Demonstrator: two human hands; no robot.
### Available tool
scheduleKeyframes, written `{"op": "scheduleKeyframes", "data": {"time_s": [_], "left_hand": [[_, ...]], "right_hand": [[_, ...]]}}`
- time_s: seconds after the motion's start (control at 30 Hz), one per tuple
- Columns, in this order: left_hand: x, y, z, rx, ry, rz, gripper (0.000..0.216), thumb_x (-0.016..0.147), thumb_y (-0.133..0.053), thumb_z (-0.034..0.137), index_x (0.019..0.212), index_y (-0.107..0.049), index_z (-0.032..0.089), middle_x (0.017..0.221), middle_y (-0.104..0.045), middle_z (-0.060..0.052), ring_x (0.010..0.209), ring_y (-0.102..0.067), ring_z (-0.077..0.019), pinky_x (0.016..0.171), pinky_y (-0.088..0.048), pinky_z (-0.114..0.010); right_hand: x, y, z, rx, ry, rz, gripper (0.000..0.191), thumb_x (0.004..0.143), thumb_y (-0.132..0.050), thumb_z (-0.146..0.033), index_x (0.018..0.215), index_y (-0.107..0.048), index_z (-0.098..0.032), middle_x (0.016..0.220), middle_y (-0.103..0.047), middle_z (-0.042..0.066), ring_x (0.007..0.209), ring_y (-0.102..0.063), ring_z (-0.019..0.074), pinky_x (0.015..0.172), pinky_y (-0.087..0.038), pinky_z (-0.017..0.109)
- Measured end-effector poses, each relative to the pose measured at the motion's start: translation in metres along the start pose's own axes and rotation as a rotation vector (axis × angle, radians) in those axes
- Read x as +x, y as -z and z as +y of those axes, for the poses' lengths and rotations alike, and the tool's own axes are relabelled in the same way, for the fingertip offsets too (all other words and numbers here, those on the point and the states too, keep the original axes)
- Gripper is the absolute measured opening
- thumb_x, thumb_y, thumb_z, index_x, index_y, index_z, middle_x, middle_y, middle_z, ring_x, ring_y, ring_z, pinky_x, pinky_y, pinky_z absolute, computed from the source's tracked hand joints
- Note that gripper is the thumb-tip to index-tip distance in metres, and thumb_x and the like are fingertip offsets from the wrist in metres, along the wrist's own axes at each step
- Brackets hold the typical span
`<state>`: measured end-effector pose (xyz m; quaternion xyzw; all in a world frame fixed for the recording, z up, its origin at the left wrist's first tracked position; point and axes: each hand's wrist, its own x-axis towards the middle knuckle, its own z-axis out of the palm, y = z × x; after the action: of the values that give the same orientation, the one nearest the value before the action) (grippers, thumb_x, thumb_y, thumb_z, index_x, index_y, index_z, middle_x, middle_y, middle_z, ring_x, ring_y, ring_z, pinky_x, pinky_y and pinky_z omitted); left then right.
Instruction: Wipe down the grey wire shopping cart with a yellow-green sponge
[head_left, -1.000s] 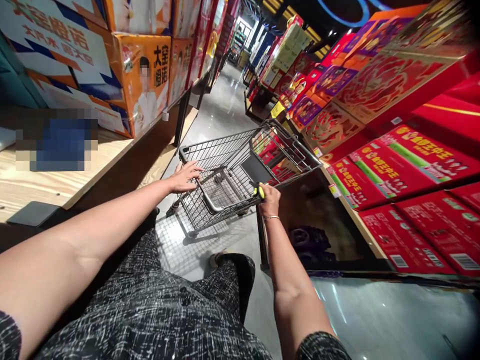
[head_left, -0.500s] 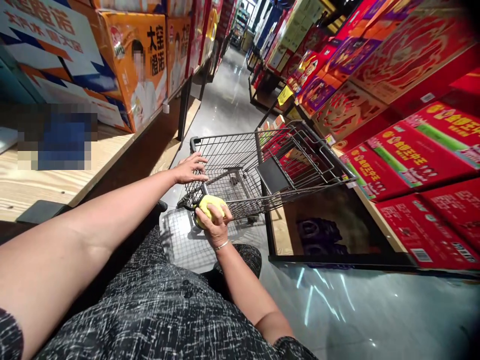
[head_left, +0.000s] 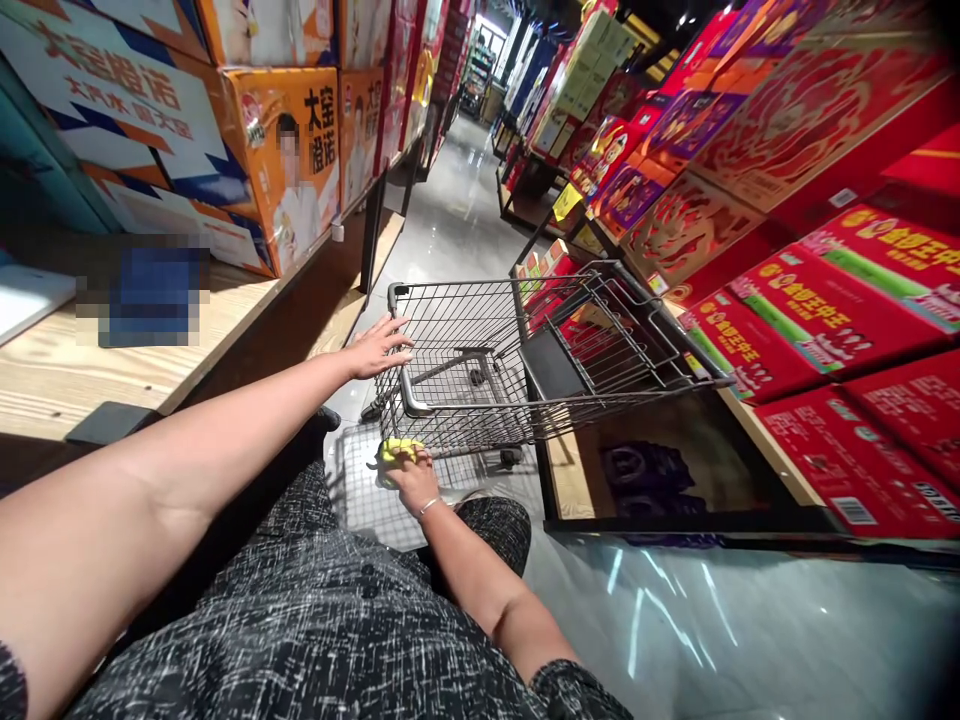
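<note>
A wire shopping cart (head_left: 525, 350) stands in the aisle in front of me. My left hand (head_left: 379, 347) lies against the cart's near left rim with its fingers stretched out. My right hand (head_left: 410, 472) is lower, at the cart's near bottom edge, with its fingers pressed on a yellow cloth (head_left: 396, 452). A bracelet shows on the right wrist.
Orange and white cartons (head_left: 285, 160) sit on a wooden shelf (head_left: 112, 370) to the left. Red gift boxes (head_left: 825, 300) fill the shelves on the right, close to the cart's side. A glossy grey floor (head_left: 450, 210) runs ahead down the aisle.
My right hand with the yellow cloth went from the cart's right handle end across to the left and down to the near bottom edge. The left hand stayed on the rim.
</note>
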<state>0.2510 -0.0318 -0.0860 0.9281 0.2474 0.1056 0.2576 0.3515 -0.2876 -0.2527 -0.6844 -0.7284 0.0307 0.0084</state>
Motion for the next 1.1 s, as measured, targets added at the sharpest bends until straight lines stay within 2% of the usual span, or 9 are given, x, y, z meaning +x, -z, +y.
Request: {"op": "scheduleKeyframes", "data": {"time_s": [0.07, 0.13, 0.3, 0.4, 0.53, 0.7, 0.8, 0.9, 1.1], "left_hand": [[-0.008, -0.002, 0.012, 0.038, 0.041, 0.067, 0.042, 0.098, -0.041, 0.049, 0.131, -0.055, 0.028, 0.163, -0.023, -0.008, 0.152, -0.008, -0.0363, 0.112, -0.022, -0.067], [-0.015, -0.005, 0.027, 0.060, 0.028, 0.131, 0.040, 0.098, -0.040, 0.041, 0.133, -0.054, 0.026, 0.158, -0.032, -0.009, 0.151, -0.014, -0.0335, 0.114, -0.022, -0.064], [-0.034, -0.009, 0.064, -0.006, -0.131, 0.078, 0.039, 0.099, -0.036, 0.039, 0.130, -0.054, 0.026, 0.140, -0.057, -0.005, 0.139, -0.042, -0.0249, 0.118, -0.021, -0.052], [-0.044, -0.011, 0.074, -0.042, -0.141, -0.034, 0.043, 0.100, -0.033, 0.045, 0.133, -0.053, 0.026, 0.140, -0.058, -0.005, 0.135, -0.047, -0.0246, 0.118, -0.017, -0.054], [-0.053, -0.017, 0.067, 0.016, -0.195, -0.103, 0.042, 0.099, -0.036, 0.053, 0.121, -0.061, 0.028, 0.143, -0.055, -0.003, 0.146, -0.031, -0.0279, 0.118, -0.011, -0.059], [-0.050, -0.020, 0.050, 0.022, -0.214, -0.048, 0.045, 0.102, -0.027, 0.049, 0.103, -0.065, 0.024, 0.145, -0.052, -0.004, 0.148, -0.025, -0.0274, 0.114, -0.024, -0.053], [-0.046, -0.016, 0.042, 0.024, -0.200, -0.027, 0.045, 0.100, -0.029, 0.051, 0.100, -0.065, 0.023, 0.143, -0.053, -0.005, 0.148, -0.025, -0.0280, 0.114, -0.026, -0.053], [-0.043, -0.010, 0.031, 0.031, -0.180, -0.034, 0.044, 0.099, -0.032, 0.052, 0.100, -0.066, 0.023, 0.142, -0.054, -0.004, 0.147, -0.025, -0.0288, 0.114, -0.025, -0.055], [-0.042, 0.000, 0.006, 0.077, -0.124, 0.009, 0.037, 0.098, -0.036, 0.044, 0.106, -0.068, 0.027, 0.140, -0.056, -0.004, 0.148, -0.023, -0.0295, 0.116, -0.016, -0.061]], "right_hand": [[0.002, 0.010, 0.002, 0.001, 0.021, -0.022, 0.034, 0.095, -0.056, -0.032, 0.121, -0.065, -0.054, 0.138, -0.055, -0.005, 0.122, -0.045, 0.0272, 0.099, -0.043, 0.040], [0.001, 0.034, 0.009, -0.004, 0.058, 0.061, 0.032, 0.096, -0.055, -0.037, 0.122, -0.064, -0.053, 0.132, -0.058, -0.002, 0.116, -0.047, 0.0250, 0.095, -0.045, 0.038], [-0.014, 0.109, 0.041, -0.038, 0.017, 0.618, 0.035, 0.092, -0.065, -0.032, 0.123, -0.066, -0.048, 0.122, -0.060, 0.003, 0.121, -0.040, 0.0240, 0.106, -0.040, 0.041], [-0.019, 0.122, 0.055, -0.039, -0.070, 0.826, 0.035, 0.089, -0.069, -0.027, 0.118, -0.070, -0.045, 0.121, -0.056, 0.004, 0.125, -0.036, 0.0261, 0.109, -0.038, 0.044], [-0.014, 0.084, 0.056, -0.013, -0.118, 0.738, 0.030, 0.090, -0.065, -0.024, 0.111, -0.073, -0.045, 0.115, -0.057, 0.005, 0.119, -0.038, 0.0249, 0.106, -0.036, 0.045], [-0.014, 0.014, 0.045, 0.082, -0.218, 0.230, 0.038, 0.090, -0.059, -0.018, 0.115, -0.071, -0.044, 0.124, -0.058, 0.003, 0.114, -0.042, 0.0253, 0.098, -0.038, 0.039], [-0.013, 0.002, 0.043, 0.095, -0.218, 0.080, 0.048, 0.086, -0.059, -0.011, 0.117, -0.070, -0.046, 0.128, -0.058, 0.002, 0.116, -0.042, 0.0252, 0.096, -0.038, 0.035], [-0.005, 0.027, 0.048, 0.068, -0.183, 0.122, 0.053, 0.087, -0.056, -0.008, 0.124, -0.066, -0.044, 0.131, -0.056, 0.004, 0.116, -0.042, 0.0248, 0.096, -0.038, 0.036], [0.010, 0.132, 0.074, -0.036, -0.095, 0.691, 0.037, 0.089, -0.060, -0.016, 0.117, -0.071, -0.039, 0.120, -0.058, 0.006, 0.118, -0.041, 0.0247, 0.102, -0.036, 0.041]]}}
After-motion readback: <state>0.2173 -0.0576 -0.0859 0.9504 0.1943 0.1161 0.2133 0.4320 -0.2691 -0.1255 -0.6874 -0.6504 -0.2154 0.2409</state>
